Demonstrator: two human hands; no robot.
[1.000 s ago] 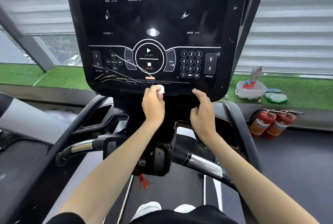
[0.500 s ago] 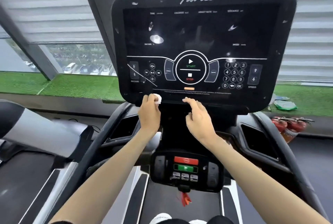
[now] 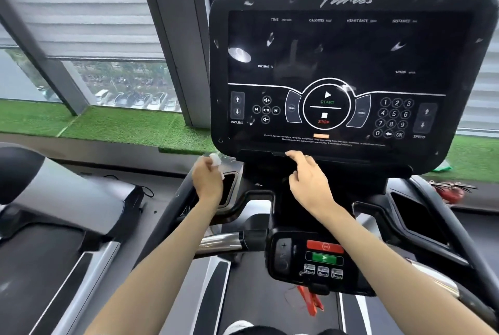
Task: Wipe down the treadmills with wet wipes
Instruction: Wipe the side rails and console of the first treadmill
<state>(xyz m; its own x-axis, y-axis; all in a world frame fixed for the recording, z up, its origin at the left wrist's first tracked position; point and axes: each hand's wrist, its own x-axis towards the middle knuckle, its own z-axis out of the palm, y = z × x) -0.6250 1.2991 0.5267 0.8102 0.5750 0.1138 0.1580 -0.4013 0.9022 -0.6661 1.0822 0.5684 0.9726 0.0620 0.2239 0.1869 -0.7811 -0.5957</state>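
Now, left hand (image 3: 207,179) gripping wipe (image 3: 216,159), beside pocket (image 3: 231,185)

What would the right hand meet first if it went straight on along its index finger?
The console rim. The right hand points its index finger up and forward, the tip at or just short of the rim's bottom edge; contact cannot be told from this view.

The left hand (image 3: 208,182) and wet wipe (image 3: 215,159) have slid left off the treadmill console (image 3: 348,64).
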